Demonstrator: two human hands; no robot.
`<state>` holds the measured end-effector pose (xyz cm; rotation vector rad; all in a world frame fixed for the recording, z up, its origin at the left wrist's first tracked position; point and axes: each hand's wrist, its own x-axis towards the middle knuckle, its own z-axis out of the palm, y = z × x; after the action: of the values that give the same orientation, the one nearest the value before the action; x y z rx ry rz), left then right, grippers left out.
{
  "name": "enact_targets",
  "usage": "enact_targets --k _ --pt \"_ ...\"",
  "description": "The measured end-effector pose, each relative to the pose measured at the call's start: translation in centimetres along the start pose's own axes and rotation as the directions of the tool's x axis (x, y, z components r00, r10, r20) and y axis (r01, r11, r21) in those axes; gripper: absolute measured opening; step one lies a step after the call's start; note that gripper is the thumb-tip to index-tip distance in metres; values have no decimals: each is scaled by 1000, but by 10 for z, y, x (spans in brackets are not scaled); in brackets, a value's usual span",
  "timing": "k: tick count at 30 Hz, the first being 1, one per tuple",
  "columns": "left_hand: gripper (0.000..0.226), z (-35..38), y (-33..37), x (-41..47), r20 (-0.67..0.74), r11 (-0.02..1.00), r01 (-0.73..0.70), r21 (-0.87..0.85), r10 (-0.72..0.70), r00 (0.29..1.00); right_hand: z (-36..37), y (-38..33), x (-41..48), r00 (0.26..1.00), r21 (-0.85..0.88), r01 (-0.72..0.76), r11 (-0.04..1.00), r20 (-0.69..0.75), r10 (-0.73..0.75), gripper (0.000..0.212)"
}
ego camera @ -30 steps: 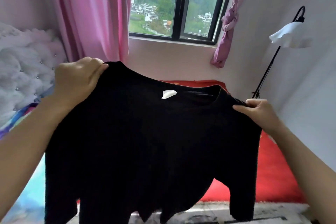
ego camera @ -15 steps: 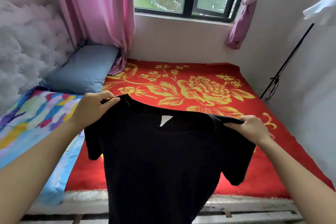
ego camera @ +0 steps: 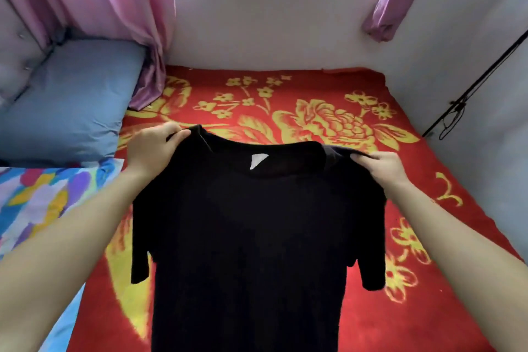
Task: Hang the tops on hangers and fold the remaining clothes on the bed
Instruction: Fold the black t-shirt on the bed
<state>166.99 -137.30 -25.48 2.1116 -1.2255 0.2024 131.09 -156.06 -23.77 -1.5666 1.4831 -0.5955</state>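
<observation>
A black short-sleeved top (ego camera: 251, 237) hangs spread out in front of me over the bed, its white neck label facing me. My left hand (ego camera: 154, 148) grips its left shoulder beside the collar. My right hand (ego camera: 383, 167) pinches the right shoulder. Both sleeves droop at the sides, and the hem runs out of view at the bottom. No hanger is in view.
The bed carries a red blanket with yellow flowers (ego camera: 314, 117). A blue pillow (ego camera: 71, 100) lies at the far left, with a multicoloured quilt (ego camera: 37, 200) below it. Pink curtains (ego camera: 100, 0) hang by the window, and a black lamp pole (ego camera: 468, 94) leans at the right wall.
My view has tipped down from the window to the bed. Both hands have lowered the black top from chest height toward the red blanket, keeping hold of its shoulders.
</observation>
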Motion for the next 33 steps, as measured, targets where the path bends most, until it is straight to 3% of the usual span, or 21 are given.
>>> enact_targets --k 2,4,6,9,12,14,17,23,30,33 --pt "38 32 2 53 6 992 106 62 -107 994 27 -16 54 978 -170 31 985 -199 -65 35" --pt "40 68 -3 86 68 964 228 137 -238 969 56 -26 88 954 -444 -16 896 -274 -119 41" --pt "53 105 -17 83 203 930 317 186 -352 914 86 -12 97 982 -594 -34 804 -169 -83 67" --pt "71 152 -39 14 442 899 334 283 -431 787 125 56 74 996 -717 -12 697 50 68 75" --pt "75 177 -61 -83 575 856 335 394 -514 637 147 133 26 948 -741 -90 666 140 285 70" --pt "74 183 -73 -146 620 806 354 474 -591 516 156 177 -8 879 -745 -189 639 161 448 66" --pt "74 182 -83 -230 662 757 341 557 -653 368 165 231 -57 790 -795 -221 564 193 582 61" --pt "74 163 -91 -341 653 679 348 647 -728 207 169 296 -116 712 -782 -291 551 207 671 59" --pt "76 165 -101 -410 589 545 516 661 -803 95 162 371 -155 699 -837 -253 485 188 690 63" --pt "69 166 -108 -419 544 549 536 642 -818 186 159 393 -164 770 -884 -123 451 201 605 67"
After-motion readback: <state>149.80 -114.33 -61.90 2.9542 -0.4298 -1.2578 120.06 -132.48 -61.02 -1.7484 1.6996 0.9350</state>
